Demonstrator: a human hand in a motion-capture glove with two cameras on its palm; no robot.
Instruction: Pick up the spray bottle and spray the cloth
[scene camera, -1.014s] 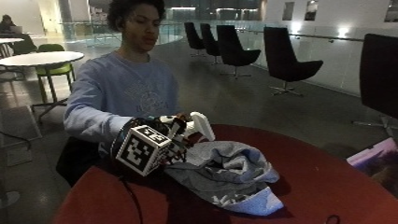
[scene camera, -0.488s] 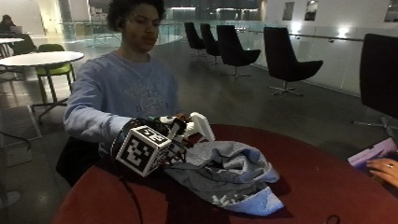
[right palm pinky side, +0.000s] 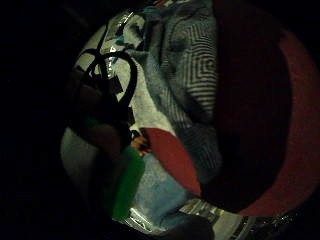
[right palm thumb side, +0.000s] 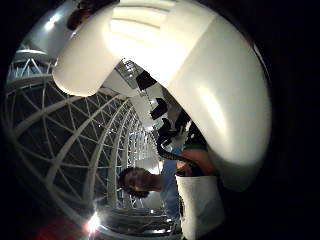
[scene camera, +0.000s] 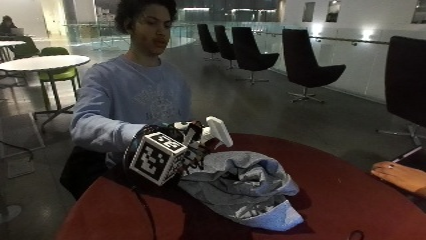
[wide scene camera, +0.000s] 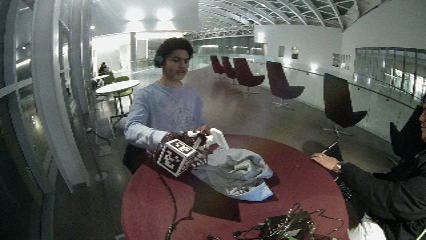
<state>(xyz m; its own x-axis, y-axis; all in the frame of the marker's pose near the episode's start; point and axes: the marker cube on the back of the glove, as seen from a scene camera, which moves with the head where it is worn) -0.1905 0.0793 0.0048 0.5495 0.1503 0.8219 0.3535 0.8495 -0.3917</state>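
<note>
Gloved right hand (scene camera: 174, 150) grips spray bottle (scene camera: 214, 133), held upright just above cloth (scene camera: 243, 187). Cloth heaped on red tabletop (scene camera: 346, 195) near person's edge. Nozzle points toward far edge, over cloth; needs downward tilt.

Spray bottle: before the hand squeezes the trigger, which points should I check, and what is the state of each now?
1. Spray bottle held in the right hand: ok, its white head shows above the glove.
2. Cloth on the red table: ok, bunched in a heap.
3. Bottle close to the cloth: ok, right beside the heap.
4. Nozzle aimed at the cloth: cannot tell; the head rises above the heap.
5. Fingers on the trigger: cannot tell, hidden.
6. Another person's hand away from the cloth: ok, at the table's far edge.
</note>
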